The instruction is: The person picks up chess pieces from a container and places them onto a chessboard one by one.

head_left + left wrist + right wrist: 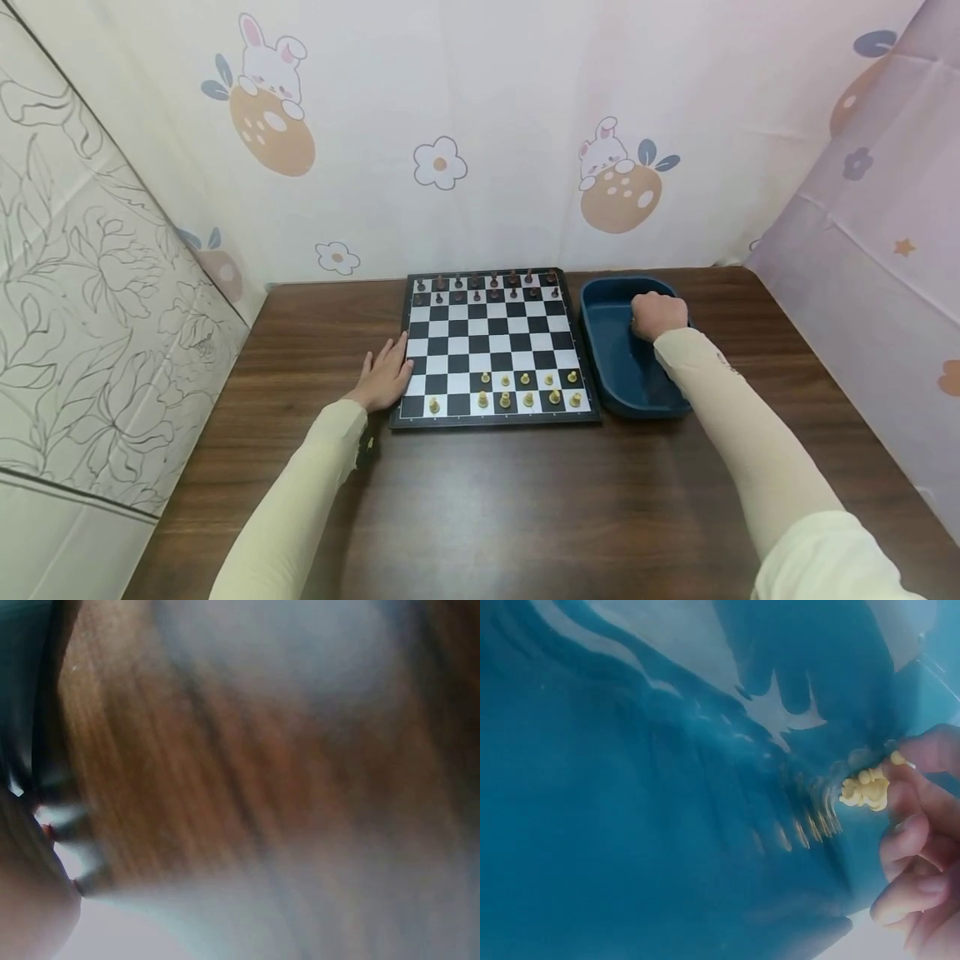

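A black-and-white chessboard [480, 342] lies on the table, with dark red-brown pieces [493, 293] along its far side and pale yellow pieces [505, 400] along its near side. My left hand [386, 374] rests at the board's left edge, fingers extended against it. My right hand [658, 316] is down inside a blue tray [585, 325] right of the board. In the right wrist view, its thumb and forefinger pinch a yellow chess piece [898, 757], mostly covered by the fingers. More yellow chess pieces [866, 791] cluster right beside the fingertips. The left wrist view is blurred.
The brown wooden table [480, 508] extends in front of the board and to both sides. A patterned curtain [510, 167] hangs right behind the table, and a white flower-patterned panel [90, 275] stands along the left. The tray's rim sits close to the board's right edge.
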Action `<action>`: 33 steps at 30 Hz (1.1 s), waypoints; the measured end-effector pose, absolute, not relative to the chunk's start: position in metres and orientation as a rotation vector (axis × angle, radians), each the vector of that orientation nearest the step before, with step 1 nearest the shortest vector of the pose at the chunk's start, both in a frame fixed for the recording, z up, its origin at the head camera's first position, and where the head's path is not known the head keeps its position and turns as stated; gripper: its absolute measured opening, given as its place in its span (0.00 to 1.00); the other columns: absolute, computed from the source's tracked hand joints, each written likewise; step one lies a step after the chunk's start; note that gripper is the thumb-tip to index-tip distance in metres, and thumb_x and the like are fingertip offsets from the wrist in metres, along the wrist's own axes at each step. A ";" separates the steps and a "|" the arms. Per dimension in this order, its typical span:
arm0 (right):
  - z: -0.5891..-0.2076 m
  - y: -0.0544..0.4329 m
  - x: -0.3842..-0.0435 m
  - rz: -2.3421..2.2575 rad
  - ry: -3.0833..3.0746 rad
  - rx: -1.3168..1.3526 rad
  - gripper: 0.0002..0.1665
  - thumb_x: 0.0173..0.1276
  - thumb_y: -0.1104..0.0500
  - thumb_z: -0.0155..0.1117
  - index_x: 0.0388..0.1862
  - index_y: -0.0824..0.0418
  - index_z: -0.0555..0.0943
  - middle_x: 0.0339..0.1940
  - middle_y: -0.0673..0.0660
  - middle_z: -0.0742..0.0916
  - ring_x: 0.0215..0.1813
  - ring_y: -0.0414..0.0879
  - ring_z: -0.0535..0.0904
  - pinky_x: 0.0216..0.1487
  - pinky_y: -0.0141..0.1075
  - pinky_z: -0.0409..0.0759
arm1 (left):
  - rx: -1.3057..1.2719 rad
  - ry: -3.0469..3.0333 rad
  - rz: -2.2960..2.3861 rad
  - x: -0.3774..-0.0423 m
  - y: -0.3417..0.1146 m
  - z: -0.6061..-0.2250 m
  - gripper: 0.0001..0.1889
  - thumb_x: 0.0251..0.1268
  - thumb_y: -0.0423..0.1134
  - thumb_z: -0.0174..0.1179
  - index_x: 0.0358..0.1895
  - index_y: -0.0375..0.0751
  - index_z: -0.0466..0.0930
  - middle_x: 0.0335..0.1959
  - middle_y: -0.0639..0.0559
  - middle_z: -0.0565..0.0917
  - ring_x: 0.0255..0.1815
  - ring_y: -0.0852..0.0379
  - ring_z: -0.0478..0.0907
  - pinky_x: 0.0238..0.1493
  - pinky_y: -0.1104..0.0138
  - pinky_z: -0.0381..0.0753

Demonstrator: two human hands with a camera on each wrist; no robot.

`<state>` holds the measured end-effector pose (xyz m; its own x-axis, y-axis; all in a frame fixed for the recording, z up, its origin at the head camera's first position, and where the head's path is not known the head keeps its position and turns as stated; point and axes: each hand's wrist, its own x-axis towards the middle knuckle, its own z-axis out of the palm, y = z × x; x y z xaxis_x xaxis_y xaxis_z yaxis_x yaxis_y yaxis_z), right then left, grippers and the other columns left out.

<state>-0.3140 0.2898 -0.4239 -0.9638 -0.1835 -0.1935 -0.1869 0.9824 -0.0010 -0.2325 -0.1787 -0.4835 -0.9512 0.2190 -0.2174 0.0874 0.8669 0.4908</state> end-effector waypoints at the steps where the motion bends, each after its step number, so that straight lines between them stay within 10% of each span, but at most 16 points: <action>1: -0.423 0.290 -0.314 0.021 2.937 -0.283 0.18 0.66 0.67 0.53 0.15 0.61 0.74 0.13 0.56 0.74 0.19 0.50 0.73 0.21 0.43 0.73 | 0.228 2.769 0.716 -0.232 -0.178 -0.483 0.32 0.76 0.47 0.33 0.77 0.38 0.36 0.76 0.42 0.49 0.76 0.44 0.39 0.69 0.43 0.29; 22: -0.386 0.273 -0.320 -0.035 2.979 -0.484 0.22 0.60 0.59 0.64 0.08 0.57 0.70 0.08 0.49 0.67 0.13 0.44 0.64 0.14 0.34 0.61 | 0.231 2.757 0.711 -0.232 -0.179 -0.482 0.32 0.77 0.47 0.32 0.77 0.38 0.35 0.76 0.42 0.48 0.76 0.44 0.38 0.69 0.43 0.28; 33: -0.350 0.182 -0.309 0.043 2.931 -0.661 0.12 0.58 0.59 0.63 0.15 0.56 0.80 0.13 0.49 0.76 0.17 0.43 0.69 0.18 0.32 0.67 | 0.224 2.756 0.707 -0.233 -0.178 -0.480 0.32 0.77 0.47 0.32 0.77 0.38 0.35 0.76 0.42 0.48 0.76 0.44 0.38 0.69 0.44 0.28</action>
<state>-0.3088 0.1819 -0.3496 -0.8944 -0.4252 -0.1388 -0.4291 0.9032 -0.0018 -0.2332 -0.1781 -0.4795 -0.9469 0.2187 -0.2355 0.0784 0.8678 0.4907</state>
